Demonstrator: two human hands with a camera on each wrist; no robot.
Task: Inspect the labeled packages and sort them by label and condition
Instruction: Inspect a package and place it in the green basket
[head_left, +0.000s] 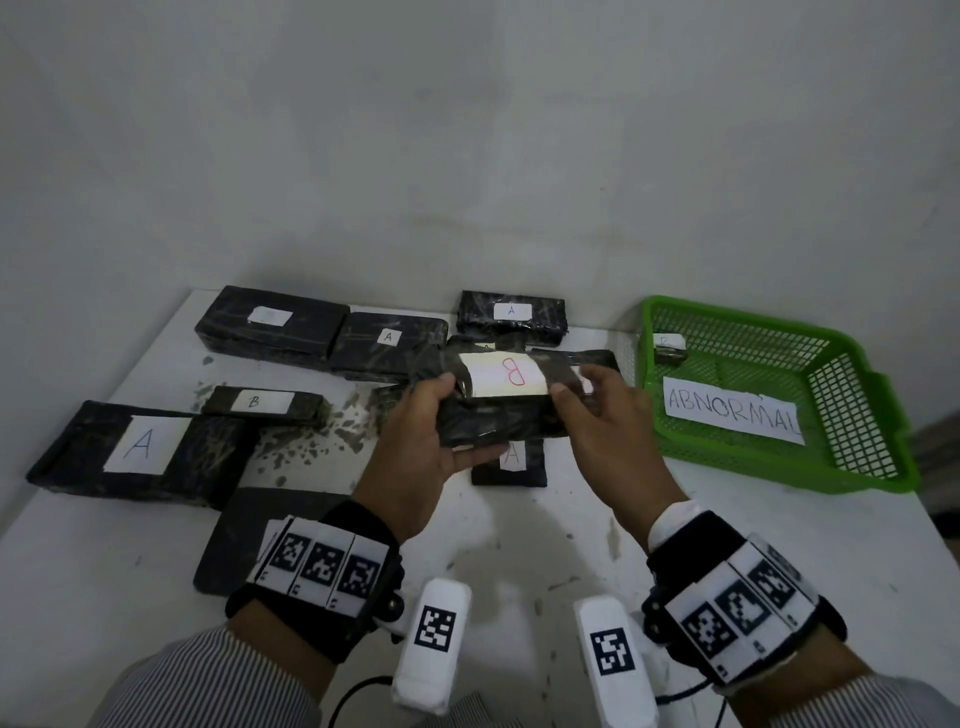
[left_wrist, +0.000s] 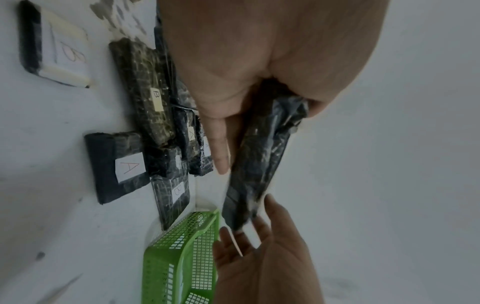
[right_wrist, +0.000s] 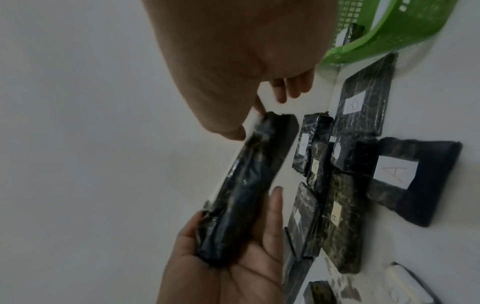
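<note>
I hold a black wrapped package (head_left: 498, 421) with a white label and a red B above the table's middle. My left hand (head_left: 457, 421) cradles its left end, thumb over the top edge and fingers underneath. My right hand (head_left: 576, 395) pinches its right end. In the left wrist view the package (left_wrist: 259, 164) runs from my left hand (left_wrist: 223, 131) down to my right hand's fingertips (left_wrist: 259, 224). The right wrist view shows the package (right_wrist: 246, 185) edge on, lying in my left palm (right_wrist: 233, 257), with my right hand's thumb (right_wrist: 233, 131) on its far end.
A green basket (head_left: 857, 415) marked ABNORMAL stands at the right with one small package (head_left: 670, 349) inside. Several black packages lie on the white table: a large A (head_left: 145, 447), a B (head_left: 260, 402), an A (head_left: 511, 312) at the back, a small A (head_left: 511, 462) under my hands.
</note>
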